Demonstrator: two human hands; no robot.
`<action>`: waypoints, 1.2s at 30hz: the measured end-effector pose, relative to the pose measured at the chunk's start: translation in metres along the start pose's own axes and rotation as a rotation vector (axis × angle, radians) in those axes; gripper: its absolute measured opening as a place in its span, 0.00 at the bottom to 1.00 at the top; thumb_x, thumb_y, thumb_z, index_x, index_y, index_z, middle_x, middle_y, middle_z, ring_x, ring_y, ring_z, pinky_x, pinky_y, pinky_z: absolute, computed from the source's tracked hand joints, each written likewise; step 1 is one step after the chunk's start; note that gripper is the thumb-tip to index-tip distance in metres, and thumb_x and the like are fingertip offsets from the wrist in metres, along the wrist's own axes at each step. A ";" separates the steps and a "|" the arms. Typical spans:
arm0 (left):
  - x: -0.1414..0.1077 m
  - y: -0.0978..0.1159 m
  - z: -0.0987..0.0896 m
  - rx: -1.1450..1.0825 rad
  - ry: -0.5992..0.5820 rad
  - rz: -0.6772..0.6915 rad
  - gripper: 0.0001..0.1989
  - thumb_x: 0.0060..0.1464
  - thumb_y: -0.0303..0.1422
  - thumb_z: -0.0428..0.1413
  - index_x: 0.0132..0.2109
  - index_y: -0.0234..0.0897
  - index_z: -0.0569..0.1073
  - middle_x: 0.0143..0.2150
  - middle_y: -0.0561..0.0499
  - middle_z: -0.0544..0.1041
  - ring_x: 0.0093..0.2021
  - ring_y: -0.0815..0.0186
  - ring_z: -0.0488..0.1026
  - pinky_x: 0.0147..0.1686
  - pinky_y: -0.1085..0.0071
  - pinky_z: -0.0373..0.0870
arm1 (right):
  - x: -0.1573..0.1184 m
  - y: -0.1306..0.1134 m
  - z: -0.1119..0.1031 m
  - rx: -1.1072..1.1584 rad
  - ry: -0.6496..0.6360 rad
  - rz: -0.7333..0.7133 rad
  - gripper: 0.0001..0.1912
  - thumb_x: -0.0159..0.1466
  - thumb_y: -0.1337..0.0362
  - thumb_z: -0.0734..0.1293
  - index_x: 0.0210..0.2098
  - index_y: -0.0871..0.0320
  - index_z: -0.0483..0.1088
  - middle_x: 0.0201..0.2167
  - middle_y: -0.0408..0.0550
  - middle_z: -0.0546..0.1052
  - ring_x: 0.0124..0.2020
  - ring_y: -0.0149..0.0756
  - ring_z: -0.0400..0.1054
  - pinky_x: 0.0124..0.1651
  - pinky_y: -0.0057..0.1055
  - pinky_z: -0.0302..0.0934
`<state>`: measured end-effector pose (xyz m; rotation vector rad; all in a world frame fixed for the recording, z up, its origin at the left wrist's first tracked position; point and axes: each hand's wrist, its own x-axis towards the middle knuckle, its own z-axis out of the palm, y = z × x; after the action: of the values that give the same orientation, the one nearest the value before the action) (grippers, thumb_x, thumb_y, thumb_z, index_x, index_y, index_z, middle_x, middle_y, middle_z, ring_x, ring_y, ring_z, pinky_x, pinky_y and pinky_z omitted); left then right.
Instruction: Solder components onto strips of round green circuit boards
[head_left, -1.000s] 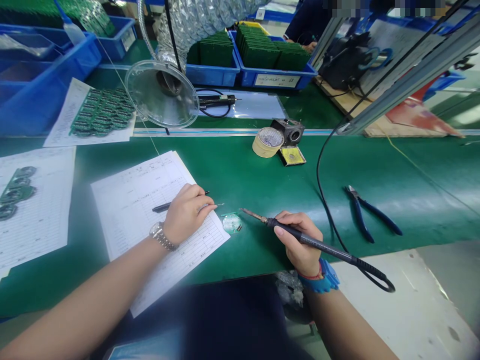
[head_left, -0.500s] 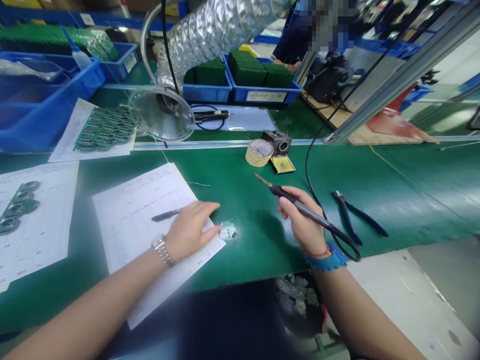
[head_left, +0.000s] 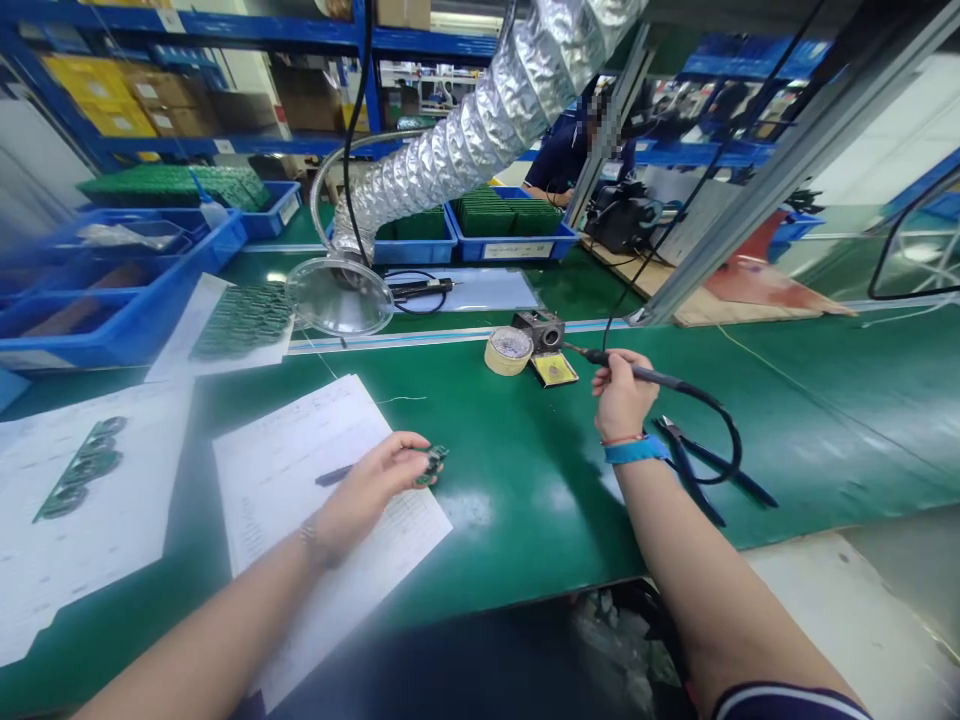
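Between the thumb and fingers of my left hand (head_left: 390, 468) is a small green circuit board (head_left: 433, 464), held above the right edge of the paper sheets (head_left: 300, 440). A dark pen (head_left: 333, 476) lies on those sheets, partly behind the hand. My right hand (head_left: 625, 392) grips a soldering iron (head_left: 645, 373) by its handle. The iron's tip points left, close to the metal iron stand (head_left: 541, 330); whether it touches cannot be told. Beside the stand are a round tin (head_left: 508, 350) and a yellow sponge (head_left: 555, 369).
Blue-handled cutters (head_left: 694, 465) lie right of my right wrist, under the iron's looping cable. A clear fume hood (head_left: 340, 297) hangs from a silver duct. Boards lie on papers at left; blue bins (head_left: 514, 243) stand behind. A person sits beyond the bench.
My left hand has closed on the small board and lifted it off the table. My right hand has moved the iron toward the stand. The view has tilted upward.
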<state>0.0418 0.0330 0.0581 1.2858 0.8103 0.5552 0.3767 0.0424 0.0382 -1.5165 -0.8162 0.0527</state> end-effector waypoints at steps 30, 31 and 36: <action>-0.088 -0.030 -0.120 0.443 0.926 -0.006 0.29 0.44 0.40 0.60 0.52 0.36 0.62 0.59 0.38 0.59 0.59 0.50 0.55 0.55 0.55 0.54 | -0.129 -0.086 0.099 -0.394 -1.050 -0.923 0.12 0.60 0.73 0.55 0.39 0.63 0.67 0.26 0.50 0.72 0.27 0.35 0.63 0.29 0.29 0.52; -0.098 -0.029 -0.123 0.375 0.948 -0.028 0.28 0.47 0.40 0.58 0.53 0.36 0.61 0.60 0.37 0.57 0.60 0.50 0.54 0.54 0.55 0.57 | -0.134 -0.088 0.106 -0.358 -1.082 -0.929 0.13 0.61 0.73 0.55 0.42 0.61 0.66 0.29 0.49 0.72 0.29 0.35 0.64 0.31 0.28 0.54; -0.122 -0.029 -0.118 0.051 0.952 -0.092 0.22 0.54 0.38 0.52 0.54 0.35 0.59 0.60 0.34 0.56 0.58 0.54 0.59 0.41 0.63 0.71 | -0.179 -0.095 0.161 -0.204 -1.234 -0.909 0.16 0.57 0.65 0.65 0.45 0.59 0.63 0.39 0.50 0.71 0.35 0.35 0.66 0.35 0.27 0.60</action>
<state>-0.1273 0.0066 0.0470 0.9855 1.6595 1.1025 0.1208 0.0784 0.0195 -1.0476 -2.4880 0.2460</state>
